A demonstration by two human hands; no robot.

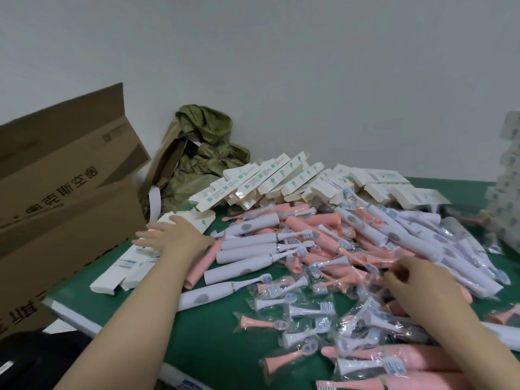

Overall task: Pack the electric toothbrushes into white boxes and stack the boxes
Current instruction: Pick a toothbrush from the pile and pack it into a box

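Observation:
A big heap of pink and white electric toothbrushes [323,237] covers the green table [213,333]. Bagged brush heads [309,308] lie scattered in front of it. Behind the heap lies a pile of flat white boxes [270,181]. A few more white boxes [126,268] lie at the table's left edge. My left hand [171,237] rests flat on those boxes with its fingers spread. My right hand [413,280] reaches into the bagged heads, its fingers curled over a clear bag; what it grips is hard to make out.
A large brown carton [64,198] stands left of the table, flaps up. A crumpled green bag [205,153] and folded cardboard lean on the wall behind. A patterned stack [506,192] rises at the right edge. The table's near-left corner has a white rim.

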